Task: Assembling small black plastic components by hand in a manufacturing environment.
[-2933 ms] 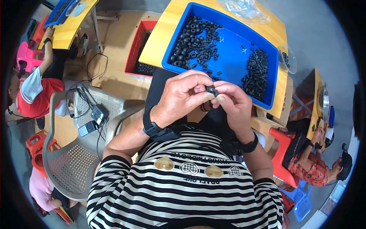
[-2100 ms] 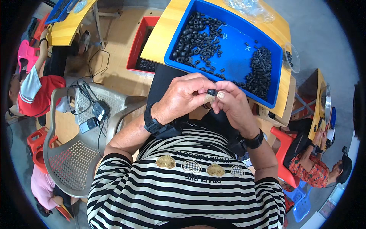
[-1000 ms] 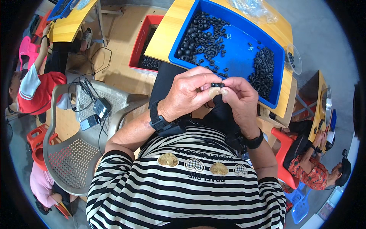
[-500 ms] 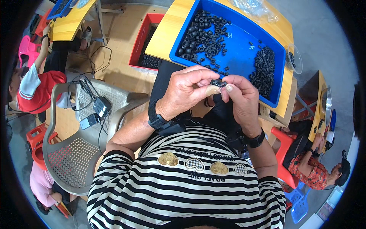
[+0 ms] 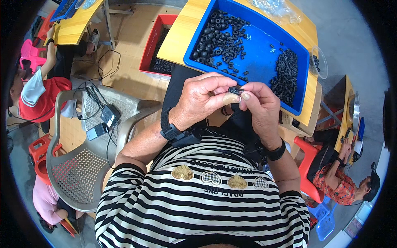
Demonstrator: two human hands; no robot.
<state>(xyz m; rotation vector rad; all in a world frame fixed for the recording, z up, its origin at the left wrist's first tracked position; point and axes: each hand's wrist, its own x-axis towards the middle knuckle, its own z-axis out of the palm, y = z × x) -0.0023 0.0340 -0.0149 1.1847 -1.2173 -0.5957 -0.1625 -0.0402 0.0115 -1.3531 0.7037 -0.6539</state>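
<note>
Both my hands meet just in front of a blue tray (image 5: 258, 53), fingertips almost touching. Between thumb and fingers, my left hand (image 5: 203, 96) pinches a small black plastic part (image 5: 235, 89). My right hand (image 5: 261, 104) closes on the right end of the same part. Whether it is one piece or two joined pieces is hard to see, as the fingertips cover much of it. In the tray, rounder black pieces (image 5: 211, 39) lie loose at the left. A dense pile of small black pieces (image 5: 285, 76) fills its right side.
The tray stands on a yellow table (image 5: 175, 39), with a clear plastic bag (image 5: 277, 10) behind it and a clear round tub (image 5: 319, 62) at its right. A red box (image 5: 151, 53) of black pieces sits left. A grey chair (image 5: 74, 177) holds cables and devices. Other people work nearby.
The fingers have shifted slightly around the black part, and it has turned a little between them. Both hands otherwise stay in the same place.
</note>
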